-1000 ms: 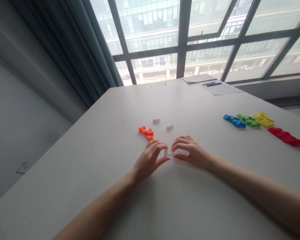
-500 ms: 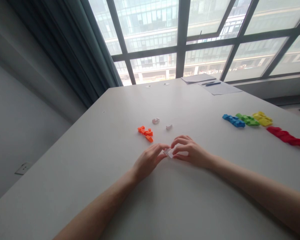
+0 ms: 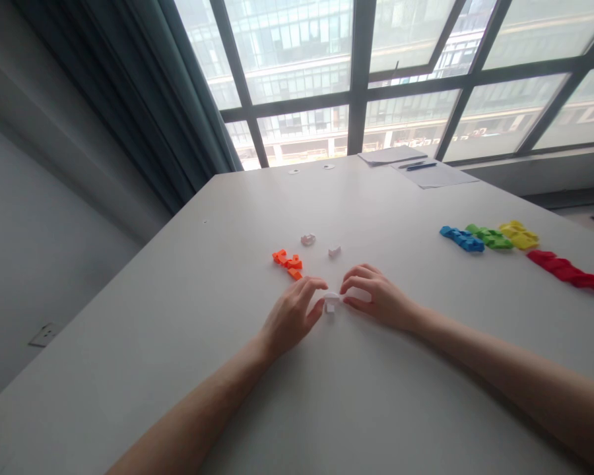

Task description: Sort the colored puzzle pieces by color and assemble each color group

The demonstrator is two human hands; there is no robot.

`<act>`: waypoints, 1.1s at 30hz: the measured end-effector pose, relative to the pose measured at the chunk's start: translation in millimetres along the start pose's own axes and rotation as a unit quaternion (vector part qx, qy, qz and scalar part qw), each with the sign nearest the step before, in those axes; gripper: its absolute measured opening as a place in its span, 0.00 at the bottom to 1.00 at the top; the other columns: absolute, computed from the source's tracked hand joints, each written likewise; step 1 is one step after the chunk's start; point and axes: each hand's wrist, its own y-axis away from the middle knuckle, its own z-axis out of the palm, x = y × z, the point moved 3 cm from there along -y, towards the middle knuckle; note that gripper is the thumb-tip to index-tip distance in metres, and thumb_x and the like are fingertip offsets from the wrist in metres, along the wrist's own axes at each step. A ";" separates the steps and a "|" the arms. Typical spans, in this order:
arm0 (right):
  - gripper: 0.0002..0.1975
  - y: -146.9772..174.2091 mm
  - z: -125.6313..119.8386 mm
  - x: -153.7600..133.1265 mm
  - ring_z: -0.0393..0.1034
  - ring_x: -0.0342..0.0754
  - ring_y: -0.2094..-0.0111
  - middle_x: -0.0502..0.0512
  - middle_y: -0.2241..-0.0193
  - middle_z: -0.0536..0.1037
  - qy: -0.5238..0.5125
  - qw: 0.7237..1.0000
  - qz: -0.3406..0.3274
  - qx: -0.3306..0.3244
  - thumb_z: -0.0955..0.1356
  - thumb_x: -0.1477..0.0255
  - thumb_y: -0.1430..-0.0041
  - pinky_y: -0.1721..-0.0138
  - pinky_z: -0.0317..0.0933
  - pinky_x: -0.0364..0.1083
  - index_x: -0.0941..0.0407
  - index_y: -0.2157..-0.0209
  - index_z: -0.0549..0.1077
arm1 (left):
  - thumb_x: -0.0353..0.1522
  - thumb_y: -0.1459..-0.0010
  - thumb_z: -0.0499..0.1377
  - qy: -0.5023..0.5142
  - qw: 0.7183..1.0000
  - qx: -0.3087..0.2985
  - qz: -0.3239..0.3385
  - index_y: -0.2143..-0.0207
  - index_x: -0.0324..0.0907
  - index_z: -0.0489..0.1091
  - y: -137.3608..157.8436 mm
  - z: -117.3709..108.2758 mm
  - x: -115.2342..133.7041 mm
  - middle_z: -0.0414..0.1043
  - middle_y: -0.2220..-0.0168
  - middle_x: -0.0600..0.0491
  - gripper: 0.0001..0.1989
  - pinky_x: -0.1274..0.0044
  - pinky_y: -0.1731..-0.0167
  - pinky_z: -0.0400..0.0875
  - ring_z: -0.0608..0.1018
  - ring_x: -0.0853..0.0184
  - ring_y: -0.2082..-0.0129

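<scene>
A small white plastic piece (image 3: 331, 302) rests on the white table between my two hands. My left hand (image 3: 297, 305) is on its left, thumb and fingers apart, with the thumb close to the piece. On the other side my right hand (image 3: 371, 293) curves its parted fingers toward the piece, holding nothing. Whether a fingertip still touches it, I cannot tell. Just beyond my left hand lie several orange blocky pieces (image 3: 287, 261). Farther off are a second small white piece (image 3: 334, 251) and a pale ring-like piece (image 3: 307, 239).
Toward the right of the white table (image 3: 257, 396) are blue (image 3: 462, 239), green (image 3: 491, 237) and yellow (image 3: 519, 235) blocky strips, plus a longer red strip (image 3: 569, 271). Papers (image 3: 435, 175) and a dark pen (image 3: 422, 166) lie at the far edge, by the window.
Both hands have let go of the white piece, their fingers spreading apart from it. It now sits on the table, turned differently from before.
</scene>
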 end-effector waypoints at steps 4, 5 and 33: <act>0.06 0.0 0.5 -1.2 0.67 0.51 0.54 0.58 0.59 0.75 -0.001 1.000 -0.001 -0.005 0.67 0.69 0.39 0.50 0.62 0.53 0.52 0.61 0.75 | 0.39 0.44 0.63 -0.091 0.996 -0.014 0.011 0.56 0.41 0.64 -1.6 -1.4 4.4 0.72 0.59 0.48 0.17 0.64 0.54 0.68 0.74 0.57 0.58; 0.06 -0.1 0.4 -1.7 0.67 0.51 0.54 0.58 0.59 0.75 -0.001 1.000 -0.004 -0.008 0.67 0.69 0.39 0.50 0.62 0.53 0.52 0.61 0.75 | 0.41 0.46 0.65 -0.101 0.995 -0.020 0.008 0.56 0.41 0.65 -1.9 -1.1 4.5 0.72 0.59 0.48 0.20 0.64 0.54 0.68 0.73 0.57 0.58; 0.15 -55.6 12.1 55.1 0.61 0.57 0.45 0.63 0.49 0.73 0.155 0.985 0.082 0.003 0.60 0.72 0.35 0.48 0.57 0.59 0.55 0.49 0.70 | 0.30 0.44 0.64 -0.064 0.997 0.012 -0.049 0.55 0.44 0.69 -3.2 -2.4 -6.4 0.75 0.66 0.54 0.13 0.67 0.54 0.65 0.75 0.62 0.60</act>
